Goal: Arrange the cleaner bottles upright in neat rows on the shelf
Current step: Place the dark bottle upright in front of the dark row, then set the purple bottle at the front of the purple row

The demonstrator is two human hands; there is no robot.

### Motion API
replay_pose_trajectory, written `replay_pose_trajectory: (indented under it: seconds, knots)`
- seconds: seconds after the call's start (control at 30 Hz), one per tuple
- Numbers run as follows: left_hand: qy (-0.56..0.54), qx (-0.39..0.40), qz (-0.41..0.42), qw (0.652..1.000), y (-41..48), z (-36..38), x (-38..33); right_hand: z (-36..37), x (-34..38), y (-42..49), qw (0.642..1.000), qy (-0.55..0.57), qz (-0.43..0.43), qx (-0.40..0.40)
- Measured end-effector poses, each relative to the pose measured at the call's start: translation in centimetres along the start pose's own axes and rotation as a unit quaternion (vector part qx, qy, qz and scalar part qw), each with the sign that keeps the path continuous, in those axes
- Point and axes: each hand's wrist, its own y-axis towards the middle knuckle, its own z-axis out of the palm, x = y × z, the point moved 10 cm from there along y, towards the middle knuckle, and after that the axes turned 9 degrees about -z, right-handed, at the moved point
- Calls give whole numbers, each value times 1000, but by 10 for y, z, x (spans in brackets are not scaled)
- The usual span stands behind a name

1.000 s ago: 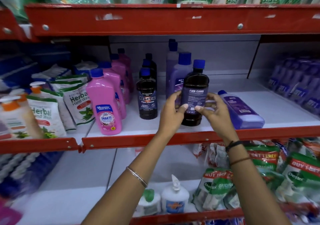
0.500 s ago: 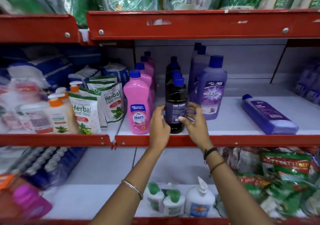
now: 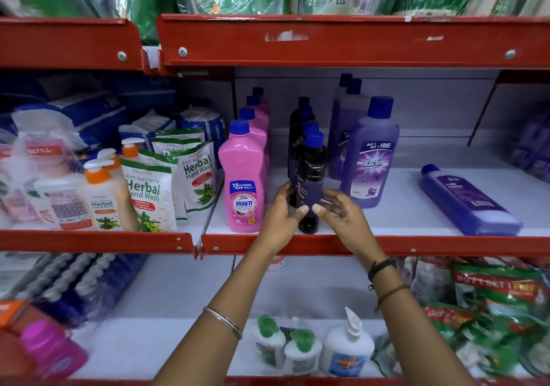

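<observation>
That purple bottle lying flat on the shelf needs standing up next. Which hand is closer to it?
The right hand, probably. The lying purple bottle is on that side, while the left hand sits beyond the black bottle.

Open shelf lies between the upright purple bottle and the toppled bottle, seemingly unobstructed.

Stood upright at shelf front: Shakti bottle left, dark bottle centre between both hands, Bactin bottle right; further right, lay one toppled bottle.
</observation>
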Motion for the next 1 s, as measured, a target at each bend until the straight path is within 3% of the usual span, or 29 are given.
replay_pose_trajectory:
  seconds: [0.2,0.53,0.67,0.77,0.9,1.0]
  knots:
    - [10,-43,-1,999,1,-9,2,-3,-3,2,1000,6,-1,-18]
    - [130,-136,14,982,-8,-12,1,-9,0,5,999,-23,-6,-43]
    - [87,-218,71,969,-28,-18,-10,-21,5,-2,997,-5,-9,-83]
    - [53,-275,166,945,-59,-5,-26,-50,9,-16,991,2,-22,-129]
    - [45,-217,256,941,-70,58,-57,-114,17,-30,983,-33,-43,-174]
    - [12,-117,233,965,-44,118,-75,-179,5,-31,972,-114,-3,-205]
